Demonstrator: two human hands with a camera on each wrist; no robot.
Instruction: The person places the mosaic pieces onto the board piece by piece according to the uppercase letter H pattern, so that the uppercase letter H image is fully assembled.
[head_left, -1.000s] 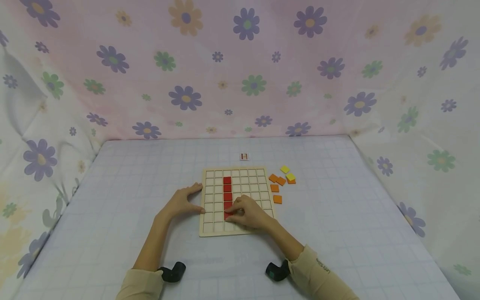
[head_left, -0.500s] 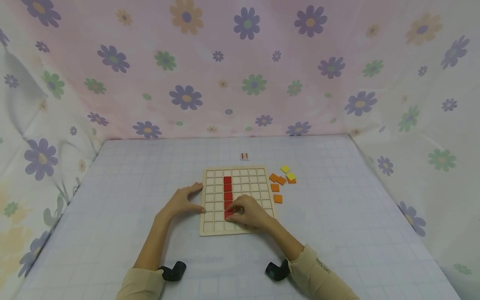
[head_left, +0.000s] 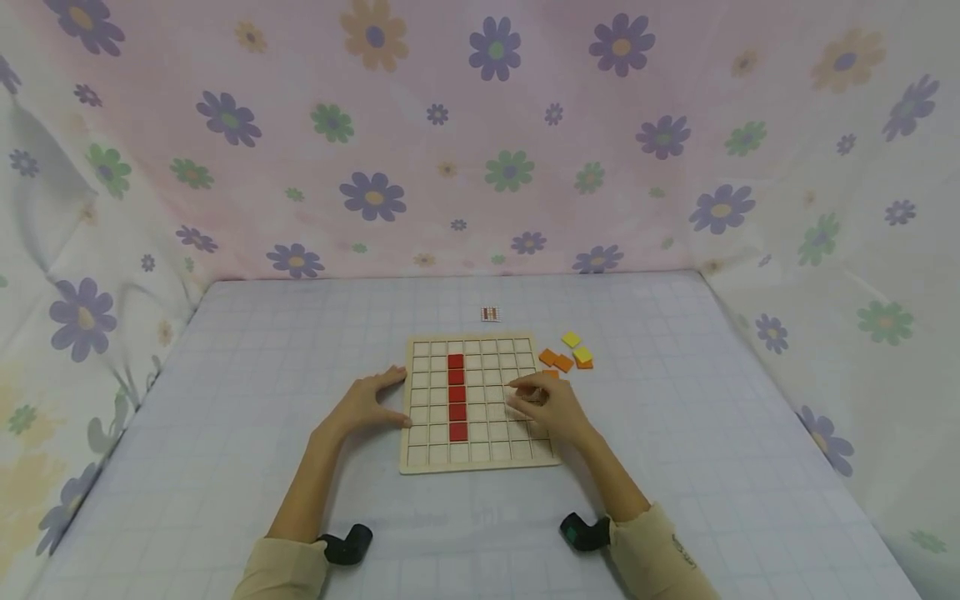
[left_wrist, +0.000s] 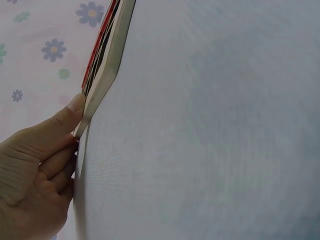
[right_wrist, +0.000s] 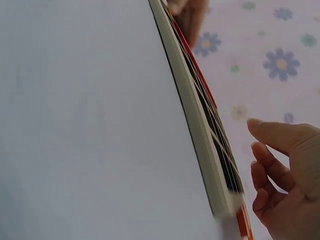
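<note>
Board [head_left: 480, 404], a wooden grid tray, lies flat near the middle of the counter [head_left: 225, 375], which is covered in a pale checked cloth. Flowered fabric walls it in on three sides. Left hand [head_left: 365, 405] rests against the board's left edge, fingers loosely spread, thumb tip on the rim, likely steadying it. Right hand [head_left: 547, 404] hovers over the board's right side, fingers loosely curled, nothing visibly held. Red tiles [head_left: 456, 396] fill a column of five cells in the grid's left half. Loose orange tiles [head_left: 558, 361] and yellow tiles [head_left: 576, 347] sit just beyond the far right corner, within easy reach. Small patterned card [head_left: 490, 313] lies behind the board.
</note>
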